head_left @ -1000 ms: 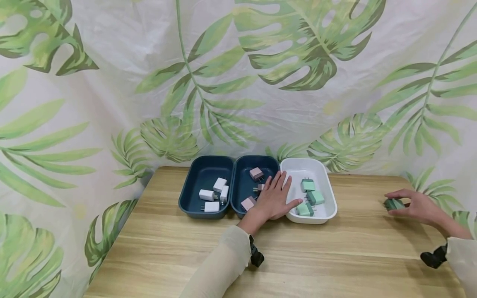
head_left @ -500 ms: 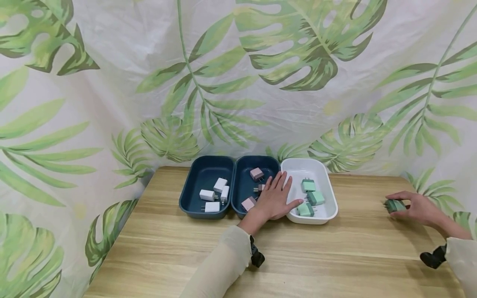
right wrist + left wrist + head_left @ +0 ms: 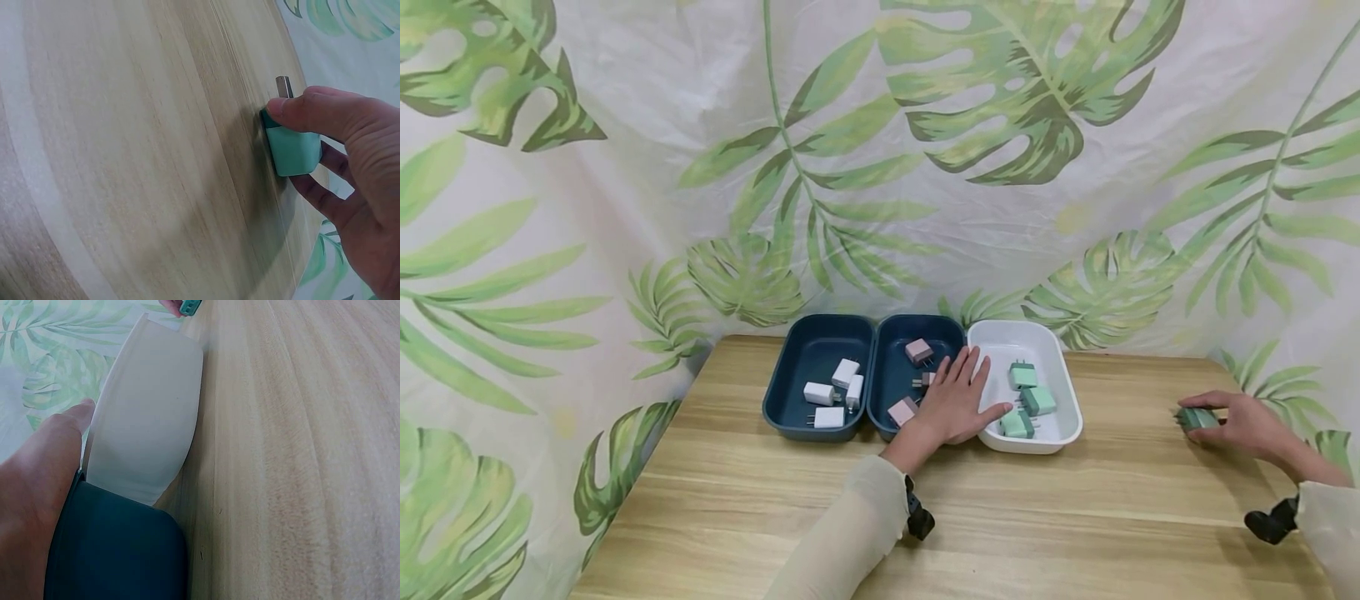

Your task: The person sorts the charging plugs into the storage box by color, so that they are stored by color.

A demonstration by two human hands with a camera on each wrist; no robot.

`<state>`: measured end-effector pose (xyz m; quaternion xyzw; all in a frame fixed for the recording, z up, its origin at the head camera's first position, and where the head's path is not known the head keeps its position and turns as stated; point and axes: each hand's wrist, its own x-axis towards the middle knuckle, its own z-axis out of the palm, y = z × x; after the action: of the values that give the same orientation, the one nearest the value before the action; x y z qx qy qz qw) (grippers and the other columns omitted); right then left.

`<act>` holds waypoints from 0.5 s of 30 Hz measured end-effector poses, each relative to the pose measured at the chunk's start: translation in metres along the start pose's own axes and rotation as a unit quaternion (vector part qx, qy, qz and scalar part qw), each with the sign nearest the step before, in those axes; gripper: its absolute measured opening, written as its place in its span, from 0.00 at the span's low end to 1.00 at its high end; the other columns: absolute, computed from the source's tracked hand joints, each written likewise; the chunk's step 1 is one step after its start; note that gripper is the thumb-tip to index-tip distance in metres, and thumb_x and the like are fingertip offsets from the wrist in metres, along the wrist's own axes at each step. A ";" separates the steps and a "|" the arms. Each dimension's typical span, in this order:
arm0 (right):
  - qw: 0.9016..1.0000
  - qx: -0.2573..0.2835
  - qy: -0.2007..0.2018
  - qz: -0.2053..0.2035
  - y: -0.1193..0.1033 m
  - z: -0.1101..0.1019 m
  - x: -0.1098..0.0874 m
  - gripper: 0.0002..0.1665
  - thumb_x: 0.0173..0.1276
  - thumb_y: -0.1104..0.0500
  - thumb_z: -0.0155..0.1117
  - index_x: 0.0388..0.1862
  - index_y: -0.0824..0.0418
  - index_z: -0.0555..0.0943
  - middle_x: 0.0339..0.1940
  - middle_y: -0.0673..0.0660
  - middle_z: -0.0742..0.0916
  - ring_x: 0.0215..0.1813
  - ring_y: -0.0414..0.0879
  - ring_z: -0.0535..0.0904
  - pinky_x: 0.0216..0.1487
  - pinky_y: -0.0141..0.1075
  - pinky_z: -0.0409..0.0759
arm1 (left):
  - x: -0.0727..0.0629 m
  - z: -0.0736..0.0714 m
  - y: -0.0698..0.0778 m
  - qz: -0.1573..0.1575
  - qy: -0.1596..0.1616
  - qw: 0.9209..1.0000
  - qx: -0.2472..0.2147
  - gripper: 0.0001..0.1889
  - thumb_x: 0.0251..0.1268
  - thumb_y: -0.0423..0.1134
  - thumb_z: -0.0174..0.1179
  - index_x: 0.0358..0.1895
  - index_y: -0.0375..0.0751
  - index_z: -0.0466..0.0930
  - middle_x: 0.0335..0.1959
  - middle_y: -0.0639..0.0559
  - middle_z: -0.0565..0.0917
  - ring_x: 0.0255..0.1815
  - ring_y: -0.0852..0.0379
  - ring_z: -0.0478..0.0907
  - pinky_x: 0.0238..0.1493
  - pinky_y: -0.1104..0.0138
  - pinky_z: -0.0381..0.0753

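My right hand pinches a green charger plug between thumb and fingers at the right of the table. The charger is light green with a darker green end and metal prongs, close over the wood. My left hand lies palm down with fingers spread across the adjoining rims of the middle dark blue tray and the white tray. It partly hides pink chargers in the blue tray. Several green chargers lie in the white tray.
Left of these stands another dark blue tray, holding several white chargers. All three trays sit side by side near the back edge of the wooden table. A leaf-print cloth hangs behind.
The right hand has moved slightly toward the viewer with the green charger, its index finger now lower along the charger. The left hand keeps its place on the trays.
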<state>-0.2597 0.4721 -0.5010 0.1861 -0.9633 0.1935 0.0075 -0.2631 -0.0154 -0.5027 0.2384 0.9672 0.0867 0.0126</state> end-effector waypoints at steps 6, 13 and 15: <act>1.000 0.000 0.010 -0.015 -0.007 0.000 0.000 0.29 0.51 0.59 0.88 0.51 0.68 0.89 0.46 0.71 0.90 0.39 0.29 0.77 0.33 0.31 0.78 | 0.000 0.000 0.001 -0.003 0.002 1.000 -0.001 0.48 0.78 0.76 0.34 0.89 0.48 0.45 0.90 0.47 0.43 0.90 0.50 0.34 0.87 0.51 0.40; 0.999 0.005 0.019 -0.034 -0.013 0.002 0.001 0.28 0.51 0.60 0.88 0.51 0.67 0.89 0.45 0.69 0.90 0.39 0.28 0.78 0.32 0.30 0.80 | 0.003 0.002 0.000 -0.005 -0.011 1.000 -0.008 0.48 0.78 0.76 0.34 0.89 0.49 0.42 0.90 0.48 0.40 0.89 0.52 0.29 0.87 0.50 0.37; 0.999 0.007 0.016 -0.036 -0.015 0.001 0.003 0.28 0.52 0.60 0.88 0.52 0.67 0.89 0.46 0.69 0.90 0.40 0.27 0.78 0.32 0.30 0.81 | 0.004 0.003 -0.001 -0.005 -0.013 1.000 -0.010 0.48 0.78 0.76 0.34 0.89 0.49 0.42 0.90 0.48 0.40 0.89 0.52 0.29 0.87 0.50 0.37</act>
<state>-0.2566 0.4580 -0.4960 0.2180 -0.9542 0.2030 0.0288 -0.2666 -0.0141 -0.5053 0.2341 0.9673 0.0931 0.0284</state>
